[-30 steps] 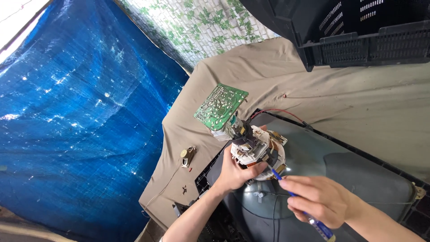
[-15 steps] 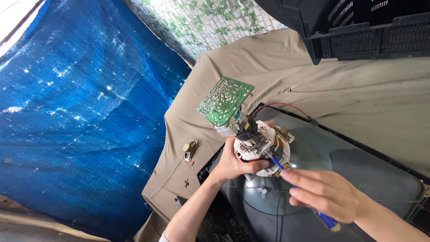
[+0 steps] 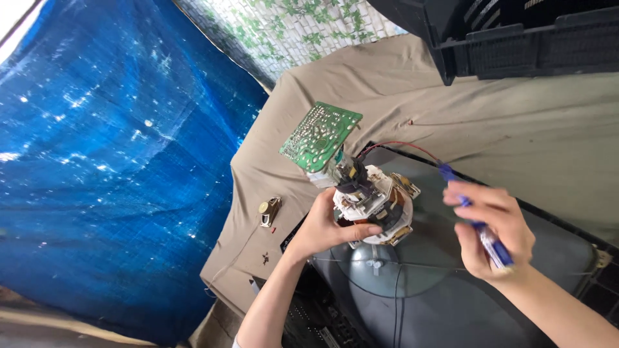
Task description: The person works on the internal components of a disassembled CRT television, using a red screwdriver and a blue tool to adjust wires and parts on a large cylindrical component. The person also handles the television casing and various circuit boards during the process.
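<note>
Two bare hands are working at the neck of a dark grey picture tube [image 3: 451, 303], which is lying face down on a table under a beige cloth [image 3: 516, 129]. On the narrow end of the tube a white deflection yoke [image 3: 374, 209] with copper windings is sitting, near the middle of the view. The left hand [image 3: 322, 225] is closing around the yoke from its 9 o'clock side, with the thumb lying across the lower rim. At 3 o'clock from the yoke, apart from it, the right hand [image 3: 493, 229] is gripping a blue-handled screwdriver [image 3: 480, 222]; its fingers are curling tight around the handle, and the tool is pointing toward 11 o'clock. A thin red wire [image 3: 400, 145] is arching over the tube edge just above the yoke.

At 11 o'clock from the yoke, a green circuit board [image 3: 320, 135] is standing tilted on the tube neck. At 9 o'clock, well beyond the left hand, a small brass-coloured metal part [image 3: 269, 211] is lying on the cloth. A black plastic casing [image 3: 516, 32] is resting at 1 o'clock. A blue tarpaulin [image 3: 109, 161] is filling the whole 9 o'clock side.
</note>
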